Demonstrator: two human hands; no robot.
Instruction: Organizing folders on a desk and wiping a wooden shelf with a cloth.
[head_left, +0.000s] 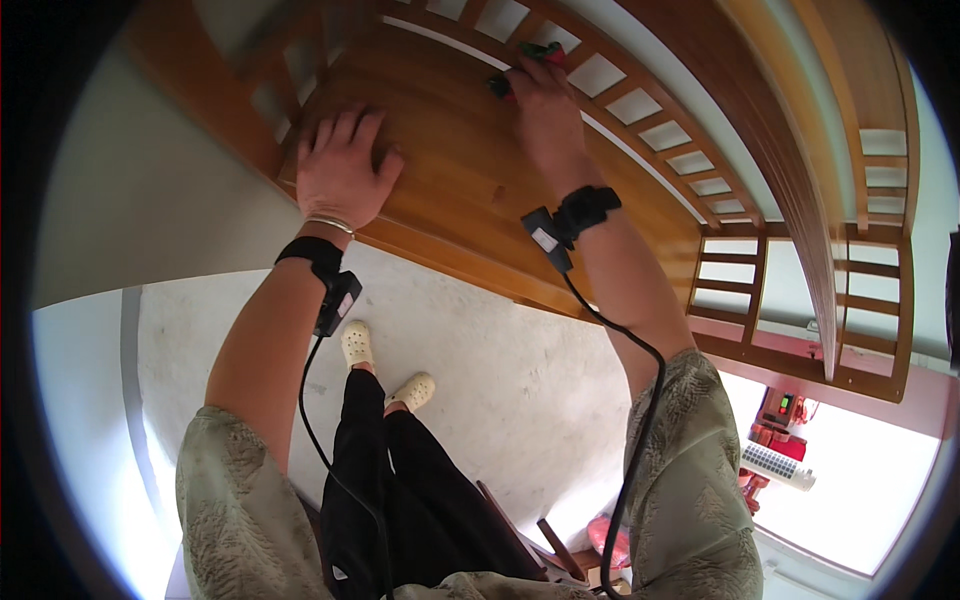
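My left hand (345, 165) rests palm down with spread fingers on the flat wooden board (455, 120) of a bed-like frame, near its front left corner. Farther back, my right hand (550, 115) is closed around a small red, green and black thing (541, 51). Parts of it stick out on both sides of the fingers; its kind cannot be made out. This hand is over the board, close to the slatted back rail (640, 103). Each wrist wears a black strap with a small cabled box.
A thick curved wooden beam (770, 130) rises on the right, beside a slatted end panel (725, 272). Below the board lies a pale floor (450, 340), where my cream clogs (357, 343) stand. A pink bag (609, 541) is behind at the lower right, beside wooden legs.
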